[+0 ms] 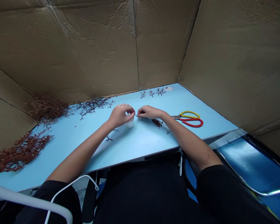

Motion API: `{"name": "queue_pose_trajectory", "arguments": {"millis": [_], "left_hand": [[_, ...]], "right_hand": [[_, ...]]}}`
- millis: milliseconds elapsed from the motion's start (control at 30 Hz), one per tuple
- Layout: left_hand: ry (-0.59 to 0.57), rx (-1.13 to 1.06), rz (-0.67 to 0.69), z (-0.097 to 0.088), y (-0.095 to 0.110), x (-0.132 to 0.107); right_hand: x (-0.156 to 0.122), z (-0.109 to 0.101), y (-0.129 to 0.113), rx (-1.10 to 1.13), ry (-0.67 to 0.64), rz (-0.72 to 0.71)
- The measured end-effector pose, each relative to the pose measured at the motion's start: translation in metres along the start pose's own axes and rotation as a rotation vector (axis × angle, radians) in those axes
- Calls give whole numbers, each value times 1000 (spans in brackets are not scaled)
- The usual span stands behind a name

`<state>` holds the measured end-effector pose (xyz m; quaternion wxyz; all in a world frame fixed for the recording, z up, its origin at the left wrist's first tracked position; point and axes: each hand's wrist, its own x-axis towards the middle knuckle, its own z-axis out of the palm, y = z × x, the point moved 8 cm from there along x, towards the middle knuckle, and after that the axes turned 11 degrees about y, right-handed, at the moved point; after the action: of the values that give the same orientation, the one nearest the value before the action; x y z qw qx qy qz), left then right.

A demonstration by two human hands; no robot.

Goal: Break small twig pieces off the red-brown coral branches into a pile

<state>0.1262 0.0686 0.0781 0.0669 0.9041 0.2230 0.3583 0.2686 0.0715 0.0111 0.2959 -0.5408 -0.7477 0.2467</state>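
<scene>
From here, the left hand (119,115) curves just above a small white cup (130,123); the right hand (149,112) pinches a thin dark twig (136,115) at its fingertips; a small dark sprig (157,123) lies just beneath that wrist; scissors with red and yellow handles (189,119) rest nearby on the pale blue tabletop (140,146); heaps of reddish-brown branching twigs (22,152) sprawl left, against cardboard walls (84,46).

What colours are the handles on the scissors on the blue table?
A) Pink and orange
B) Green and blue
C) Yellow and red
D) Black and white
C. The scissors beside the person's right hand have one yellow loop handle and one red one.
</scene>
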Motion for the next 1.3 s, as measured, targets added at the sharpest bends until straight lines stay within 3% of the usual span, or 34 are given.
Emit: {"name": "queue_pose_trajectory", "arguments": {"millis": [600, 767, 900, 1100, 1300], "left_hand": [[-79, -38, 102, 2, 14, -1], [-44, -69, 99, -7, 15, -9], [47, -92, 93, -23, 13, -22], [238, -167, -32, -41, -7, -38], [317, -226, -290, -35, -44, -46]], "right_hand": [[-3, 2, -3, 19, -87, -25], [-6, 4, -10, 43, -102, -49], [-7, 2, -18, 50, -82, -65], [-6, -7, -30, 90, 65, -110], [-4, -9, -28, 102, 189, -100]]}}
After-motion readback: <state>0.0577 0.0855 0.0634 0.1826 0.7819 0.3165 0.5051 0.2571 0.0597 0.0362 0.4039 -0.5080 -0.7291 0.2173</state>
